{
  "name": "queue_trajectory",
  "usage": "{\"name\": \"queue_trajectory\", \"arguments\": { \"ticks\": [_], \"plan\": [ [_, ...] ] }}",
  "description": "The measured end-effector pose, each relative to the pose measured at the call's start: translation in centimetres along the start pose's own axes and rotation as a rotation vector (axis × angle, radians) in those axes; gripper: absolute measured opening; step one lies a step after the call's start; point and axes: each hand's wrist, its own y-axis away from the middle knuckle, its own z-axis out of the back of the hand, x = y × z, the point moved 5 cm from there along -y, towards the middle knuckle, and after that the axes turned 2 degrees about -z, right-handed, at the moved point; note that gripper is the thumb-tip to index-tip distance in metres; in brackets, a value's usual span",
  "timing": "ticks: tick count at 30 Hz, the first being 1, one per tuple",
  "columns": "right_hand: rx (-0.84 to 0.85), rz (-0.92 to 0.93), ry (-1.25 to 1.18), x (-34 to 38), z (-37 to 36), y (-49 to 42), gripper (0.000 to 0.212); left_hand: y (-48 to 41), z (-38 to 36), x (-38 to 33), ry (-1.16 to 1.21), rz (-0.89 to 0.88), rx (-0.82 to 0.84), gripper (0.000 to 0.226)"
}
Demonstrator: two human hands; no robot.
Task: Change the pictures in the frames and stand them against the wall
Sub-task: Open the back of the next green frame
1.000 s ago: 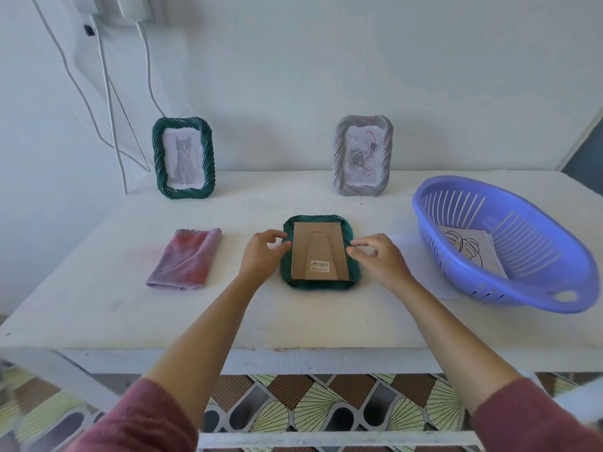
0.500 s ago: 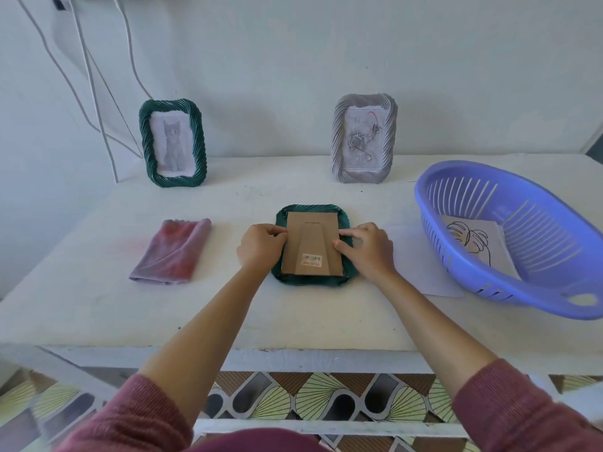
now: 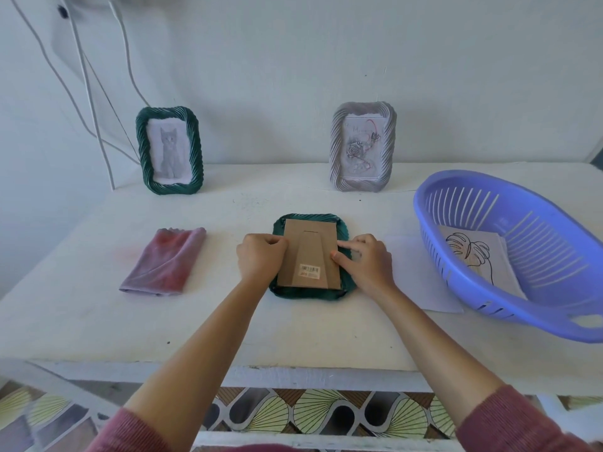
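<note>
Lying face-down at table centre: green frame, cardboard backing up. Left hand curled tight at the backing's nine o'clock edge, pinching or merely knuckling it, hard to tell; right hand uncurled, fingertips pressing the three o'clock edge. Keep frame pinned flat, free both sides evenly, lift backing straight without creasing.

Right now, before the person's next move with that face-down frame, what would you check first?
1. Green frame lying flat, face down on the table: ok.
2. Left hand and right hand at opposite edges of the cardboard backing: ok.
3. Backing's clips released: cannot tell, hidden by fingers.
4. Leaf drawing lying in the basket: ok.
5. Gap at the wall between the cat frame and rose frame: ok.
</note>
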Motion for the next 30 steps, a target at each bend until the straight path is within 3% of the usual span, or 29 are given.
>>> {"name": "queue_trajectory", "arguments": {
  "ticks": [12, 18, 23, 26, 30],
  "plan": [
    [0.004, 0.014, 0.021, 0.2, 0.2, 0.2, 0.037, 1.4, 0.2, -2.3, 0.089, -0.060, 0.004, 0.019],
    [0.004, 0.020, 0.037, 0.3, 0.3, 0.2, 0.038, 1.6, -0.3, -2.7, 0.067, -0.076, 0.071, 0.034],
    [0.013, 0.032, 0.061, 0.4, 0.2, 0.2, 0.035, 1.1, -0.2, -2.6, 0.179, 0.019, 0.129, 0.041],
    [0.040, 0.042, 0.133, 0.5, 0.0, 0.3, 0.034, 0.3, 2.2, -2.9, 0.304, 0.051, 0.081, 0.039],
    [0.050, 0.057, 0.186, 0.7, -0.1, 0.4, 0.035, -1.2, 7.2, -0.9, 0.353, 0.079, -0.106, 0.040]
  ]
}}
